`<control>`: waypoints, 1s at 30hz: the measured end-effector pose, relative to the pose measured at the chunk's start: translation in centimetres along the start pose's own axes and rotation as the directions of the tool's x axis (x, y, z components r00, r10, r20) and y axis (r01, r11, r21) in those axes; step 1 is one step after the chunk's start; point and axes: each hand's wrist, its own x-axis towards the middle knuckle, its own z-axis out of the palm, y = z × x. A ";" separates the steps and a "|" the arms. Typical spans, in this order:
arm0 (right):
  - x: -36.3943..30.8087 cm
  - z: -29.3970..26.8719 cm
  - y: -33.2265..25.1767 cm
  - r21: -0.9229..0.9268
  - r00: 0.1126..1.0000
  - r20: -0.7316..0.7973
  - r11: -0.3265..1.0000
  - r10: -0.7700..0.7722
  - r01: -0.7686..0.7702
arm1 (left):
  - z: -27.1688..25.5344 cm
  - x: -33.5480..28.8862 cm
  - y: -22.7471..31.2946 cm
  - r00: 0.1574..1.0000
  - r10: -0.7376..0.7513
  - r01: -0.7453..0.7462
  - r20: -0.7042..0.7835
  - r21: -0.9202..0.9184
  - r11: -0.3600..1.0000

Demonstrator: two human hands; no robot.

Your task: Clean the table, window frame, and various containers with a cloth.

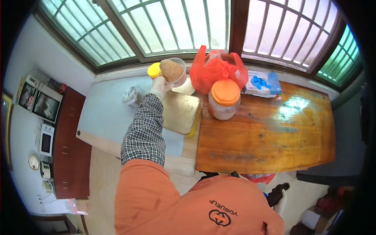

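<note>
My left hand [159, 86], in a pale glove, reaches to the back of the work surface. Its fingers close on the near side of a clear plastic tub [181, 78]. A tan, rounded mass [171, 69] shows at the tub's mouth; I cannot tell what it is. Beside it stands a jar with a yellow lid [154, 70]. A flat metal tin [182, 111] lies just nearer, to the right of my forearm. Low at the right, my right hand [280, 204], also gloved, is beside my body, closed on a dark cloth [278, 192].
A red plastic bag [215, 72] and a large jar with an orange lid [224, 98] stand mid-back. Blue gloves [260, 82] lie on a box [254, 91]. A crumpled clear bag [133, 96] is left of my arm. The wooden table [266, 135] spans the right.
</note>
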 end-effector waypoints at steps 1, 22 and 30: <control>-0.3 -0.6 0.5 0.028 0.999 -0.034 0.999 -0.020 0.021 | 0.3 0.8 -0.9 0.999 0.034 -0.035 -0.009 -0.017 0.999; 1.7 21.7 -8.6 0.278 0.914 0.392 0.961 -0.103 -0.011 | 1.2 -11.6 5.6 0.916 0.070 -0.205 0.396 0.310 0.928; 1.4 38.8 -7.8 0.421 0.750 0.643 0.889 -0.153 -0.179 | 13.7 -26.1 -2.9 0.735 0.096 -0.352 0.671 0.256 0.900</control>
